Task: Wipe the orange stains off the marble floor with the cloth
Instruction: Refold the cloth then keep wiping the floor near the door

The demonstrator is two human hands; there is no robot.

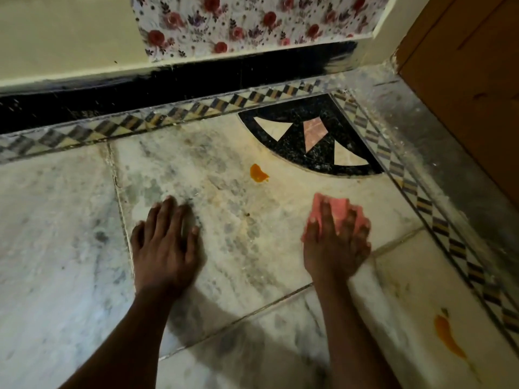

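A pink cloth [338,210] lies on the marble floor [70,234], pressed down under my right hand [335,242], whose fingers spread over it. A small orange stain [257,173] sits on the marble a little beyond and left of the cloth, untouched. A longer orange streak [446,336] marks the floor at the lower right, near the patterned border. My left hand [165,245] rests flat on the marble with fingers apart, holding nothing.
A black quarter-circle inlay [295,153] with pale triangles fills the floor's corner. A checkered border strip [174,116] runs along the wall and the right side. Beyond it are a black skirting [168,85], floral wall covering [238,26] and a wooden door [463,88].
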